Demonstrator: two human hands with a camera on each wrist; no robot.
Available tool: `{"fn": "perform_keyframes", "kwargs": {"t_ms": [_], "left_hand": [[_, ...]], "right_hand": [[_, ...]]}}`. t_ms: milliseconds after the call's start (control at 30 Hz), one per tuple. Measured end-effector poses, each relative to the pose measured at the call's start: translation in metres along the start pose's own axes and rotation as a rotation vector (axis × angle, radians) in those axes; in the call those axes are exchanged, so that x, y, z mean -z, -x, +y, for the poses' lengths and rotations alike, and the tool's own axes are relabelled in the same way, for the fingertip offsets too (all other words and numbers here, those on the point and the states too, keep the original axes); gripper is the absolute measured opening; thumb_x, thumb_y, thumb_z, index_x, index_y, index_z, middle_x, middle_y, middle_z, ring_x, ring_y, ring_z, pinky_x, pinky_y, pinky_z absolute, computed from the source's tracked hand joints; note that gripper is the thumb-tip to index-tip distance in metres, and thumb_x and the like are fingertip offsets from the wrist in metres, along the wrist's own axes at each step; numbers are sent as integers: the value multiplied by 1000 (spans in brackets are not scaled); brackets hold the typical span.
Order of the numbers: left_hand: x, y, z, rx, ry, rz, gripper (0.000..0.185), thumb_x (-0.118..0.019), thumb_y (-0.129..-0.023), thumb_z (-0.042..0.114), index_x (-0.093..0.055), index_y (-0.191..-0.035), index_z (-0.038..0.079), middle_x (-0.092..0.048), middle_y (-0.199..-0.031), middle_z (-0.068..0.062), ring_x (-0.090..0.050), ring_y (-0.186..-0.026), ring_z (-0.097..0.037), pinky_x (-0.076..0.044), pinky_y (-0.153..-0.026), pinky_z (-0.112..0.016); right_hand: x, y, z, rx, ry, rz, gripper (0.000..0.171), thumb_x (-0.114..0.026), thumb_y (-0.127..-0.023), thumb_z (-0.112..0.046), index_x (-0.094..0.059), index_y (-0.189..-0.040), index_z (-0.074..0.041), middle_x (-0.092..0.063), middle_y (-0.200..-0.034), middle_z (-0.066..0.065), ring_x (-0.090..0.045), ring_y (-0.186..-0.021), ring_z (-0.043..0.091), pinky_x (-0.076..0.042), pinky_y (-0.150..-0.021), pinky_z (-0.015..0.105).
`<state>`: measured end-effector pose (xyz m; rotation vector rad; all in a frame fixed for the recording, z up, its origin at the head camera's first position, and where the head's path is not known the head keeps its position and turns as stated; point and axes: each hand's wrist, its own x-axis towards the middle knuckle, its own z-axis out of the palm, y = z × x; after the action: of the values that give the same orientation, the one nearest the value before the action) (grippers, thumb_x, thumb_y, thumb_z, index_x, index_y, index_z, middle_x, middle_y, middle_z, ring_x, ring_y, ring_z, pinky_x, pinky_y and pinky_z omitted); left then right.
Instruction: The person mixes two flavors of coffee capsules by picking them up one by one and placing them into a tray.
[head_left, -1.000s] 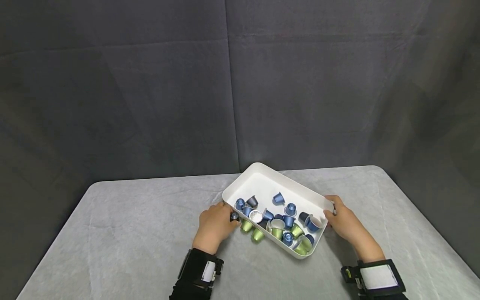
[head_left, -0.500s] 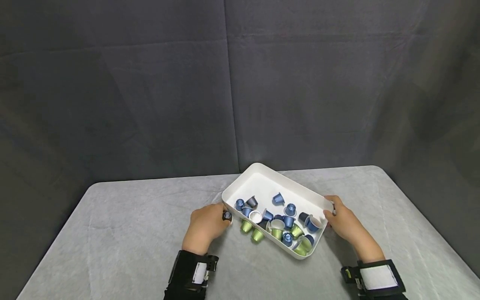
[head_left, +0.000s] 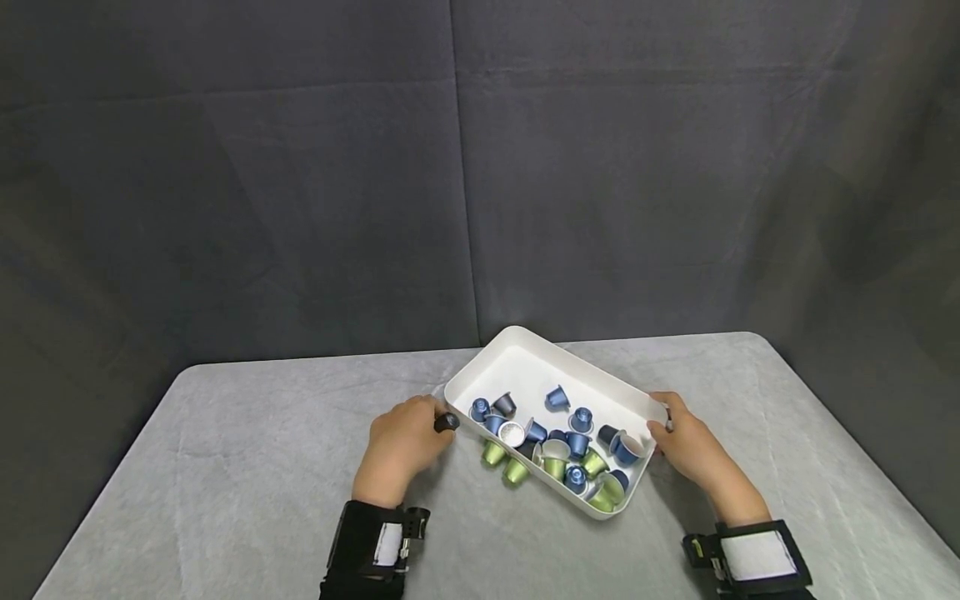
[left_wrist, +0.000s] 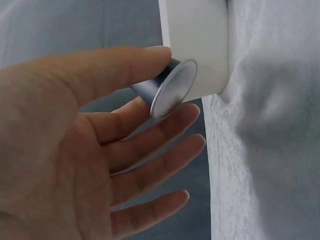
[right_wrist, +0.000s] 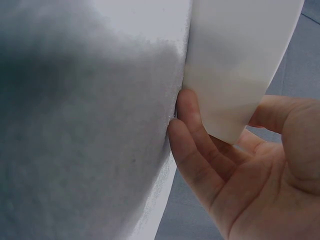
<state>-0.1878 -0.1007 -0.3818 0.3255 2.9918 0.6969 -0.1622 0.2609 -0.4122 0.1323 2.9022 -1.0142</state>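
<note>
Currently listed, item by item:

Left hand [head_left: 401, 446]: pinches one dark capsule [head_left: 446, 422] between thumb and fingertips, the remaining fingers [left_wrist: 150, 170] spread loosely below it. Held just outside the tray's left corner, clear of the cloth. The left wrist view shows the capsule's foil face turned outward, its body close against the tray's outer wall; contact cannot be told.

Right hand [head_left: 693, 450]: holds the tray [head_left: 525, 354] at its right corner, thumb on the rim, fingers [right_wrist: 192, 135] pressed along the outer wall down at the cloth.

Tray: white, rectangular, set askew on the table [head_left: 247, 467]. Contains a loose heap of blue capsules [head_left: 577, 442] and green capsules [head_left: 553, 467], most gathered toward the near end.

Handling note, as judgement: the pinch sits on the capsule's narrow end, so a light, steady squeeze seems wise; the foil face should be kept free of pressure. Bracing the tray with the right hand looks sound, since a nudge at the left corner could slide it and shake the heap.
</note>
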Motion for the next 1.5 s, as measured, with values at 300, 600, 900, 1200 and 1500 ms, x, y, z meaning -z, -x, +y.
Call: {"fn": "perform_keyframes", "kwargs": {"t_ms": [300, 600, 900, 1200, 1500], "left_hand": [[4, 0, 2, -47, -35, 134, 21, -75, -86, 22, -73, -105, 13, -72, -98, -3, -66, -79, -25, -49, -65, -45], [-1, -3, 8, -67, -32, 182, 31, -77, -87, 25, -72, -113, 11, -72, -105, -6, -68, -88, -30, -51, -73, -48], [-14, -7, 15, -145, -44, 213, 31, -78, -86, 23, -71, -113, 11, -70, -105, -5, -67, -93, -28, -52, -74, -47], [-25, -6, 29, -227, -56, 225, 29, -80, -84, 23, -72, -110, 13, -70, -102, -2, -65, -93, -25, -52, -76, -44], [-35, -5, 41, -311, -75, 224, 31, -80, -84, 27, -73, -111, 14, -70, -105, -1, -63, -97, -23, -50, -79, -42]], "right_hand": [[-1, 0, 1, 24, 6, 21, 47, -50, -99, -6, -33, -140, 10, -60, -92, 20, -57, -73, 25, -45, -62, 38], [-1, 1, 0, 12, -6, 14, 47, -50, -100, -6, -32, -141, 10, -59, -92, 20, -56, -72, 24, -44, -60, 36], [-2, 1, 1, 15, -1, 15, 48, -50, -100, -6, -32, -141, 10, -58, -87, 16, -54, -70, 23, -43, -59, 35], [-1, 0, 0, 9, -6, 7, 48, -49, -100, -7, -31, -141, 10, -58, -88, 16, -55, -70, 23, -43, -60, 35], [-1, 0, 0, 1, -8, 0, 48, -49, -101, -7, -31, -142, 9, -58, -87, 16, -54, -70, 23, -43, -59, 35]]}}
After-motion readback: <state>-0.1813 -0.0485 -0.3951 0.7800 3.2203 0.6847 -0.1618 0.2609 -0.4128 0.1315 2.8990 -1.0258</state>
